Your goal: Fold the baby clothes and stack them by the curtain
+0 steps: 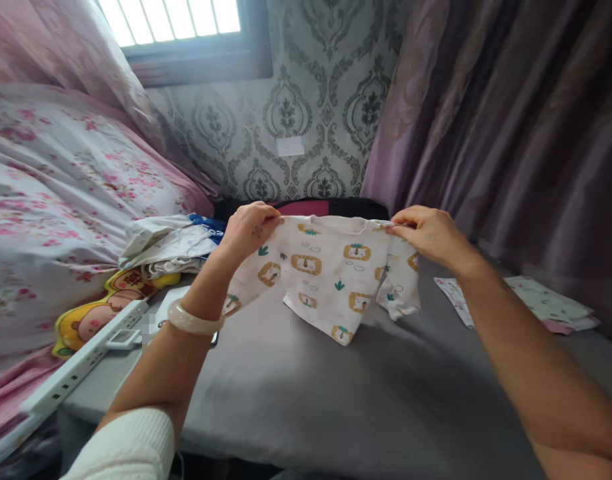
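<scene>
Stretched between my hands is a small white long-sleeved baby shirt printed with tan lion faces and green leaves. My left hand pinches it at one shoulder, and my right hand pinches the opposite shoulder. The neckline faces up between them, and the body hangs down over the grey surface. One sleeve droops below my right hand; the other is partly hidden behind my left forearm. A pale bangle circles my left wrist.
On the grey-covered table, folded clothes lie at the right. A pile of clothes sits at the left, near a yellow cartoon cushion and a white power strip. Purple curtains hang at the right.
</scene>
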`<state>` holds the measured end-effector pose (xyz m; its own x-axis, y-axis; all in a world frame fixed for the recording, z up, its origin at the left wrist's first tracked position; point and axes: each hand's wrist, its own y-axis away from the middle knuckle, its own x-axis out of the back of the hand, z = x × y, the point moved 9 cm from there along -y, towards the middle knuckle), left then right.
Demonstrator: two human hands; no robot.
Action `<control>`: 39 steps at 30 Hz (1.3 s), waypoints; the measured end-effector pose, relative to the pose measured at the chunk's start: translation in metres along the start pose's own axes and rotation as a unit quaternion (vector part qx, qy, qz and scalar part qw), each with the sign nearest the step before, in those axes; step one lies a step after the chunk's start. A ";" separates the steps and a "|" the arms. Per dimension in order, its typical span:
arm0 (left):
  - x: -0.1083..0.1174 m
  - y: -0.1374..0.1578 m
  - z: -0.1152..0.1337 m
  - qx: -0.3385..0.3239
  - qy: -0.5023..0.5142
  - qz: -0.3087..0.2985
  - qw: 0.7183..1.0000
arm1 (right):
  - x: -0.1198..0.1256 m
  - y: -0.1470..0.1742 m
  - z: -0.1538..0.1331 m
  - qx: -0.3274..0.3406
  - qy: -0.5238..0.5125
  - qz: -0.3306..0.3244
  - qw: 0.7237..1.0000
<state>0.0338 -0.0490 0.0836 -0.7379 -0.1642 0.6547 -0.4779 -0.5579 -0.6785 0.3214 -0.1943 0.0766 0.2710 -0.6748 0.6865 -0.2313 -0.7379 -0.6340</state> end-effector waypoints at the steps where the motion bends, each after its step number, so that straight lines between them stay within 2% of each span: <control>1: 0.008 0.000 0.002 0.000 -0.004 0.071 0.997 | 0.009 -0.001 -0.007 0.017 -0.011 0.049 0.999; 2: 0.012 0.002 0.004 0.004 0.003 0.130 0.992 | 0.016 0.000 -0.012 0.032 -0.026 0.099 0.994; 3: 0.012 0.003 0.006 0.007 0.012 0.163 0.986 | 0.020 0.001 -0.015 0.047 -0.036 0.131 0.990; 4: 0.005 0.002 0.008 0.007 0.020 0.168 0.986 | 0.018 0.001 -0.018 0.059 -0.040 0.141 0.987; 7: -0.018 -0.006 0.006 0.027 0.033 0.145 0.989 | 0.001 -0.004 -0.018 0.077 -0.016 0.109 0.991; 10: -0.022 -0.015 -0.003 0.055 0.043 0.176 0.982 | 0.006 -0.006 -0.006 0.041 0.012 0.172 0.984; 13: -0.034 -0.027 -0.001 0.028 0.032 0.125 0.991 | 0.007 -0.011 0.010 -0.001 0.012 0.187 0.982; 16: -0.031 -0.032 -0.004 0.046 0.020 0.162 0.986 | 0.013 -0.011 0.020 -0.019 0.021 0.228 0.973; 17: -0.033 -0.034 -0.004 0.047 0.027 0.156 0.986 | 0.014 -0.011 0.022 -0.019 0.025 0.233 0.972; 19: -0.042 -0.040 -0.001 0.041 0.041 0.118 0.991 | 0.009 -0.015 0.024 -0.012 0.029 0.204 0.978; 20: -0.043 -0.042 -0.002 0.045 0.042 0.118 0.991 | 0.007 -0.016 0.025 -0.007 0.029 0.192 0.981; 23: -0.036 -0.043 -0.008 0.067 0.026 0.168 0.983 | 0.010 -0.018 0.029 -0.011 0.036 0.214 0.976; 27: -0.053 -0.052 -0.011 0.041 -0.013 0.089 0.995 | 0.001 -0.026 0.043 -0.050 0.043 0.176 0.982; 30: -0.054 -0.053 -0.022 0.082 -0.033 0.091 0.992 | 0.000 -0.027 0.050 -0.070 0.032 0.182 0.980; 36: -0.065 -0.047 -0.024 0.130 0.036 0.058 0.989 | -0.014 -0.025 0.049 -0.081 -0.027 0.136 0.987; 39: -0.064 -0.035 -0.014 0.123 0.076 0.063 0.988 | -0.016 -0.016 0.048 -0.085 -0.059 0.135 0.985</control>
<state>0.0908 -0.0074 0.0605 -0.8557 -0.1313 0.5005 -0.2617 -0.7245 -0.6376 0.3659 -0.1715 0.0584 0.2830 -0.8477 0.4487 -0.4611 -0.5305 -0.7113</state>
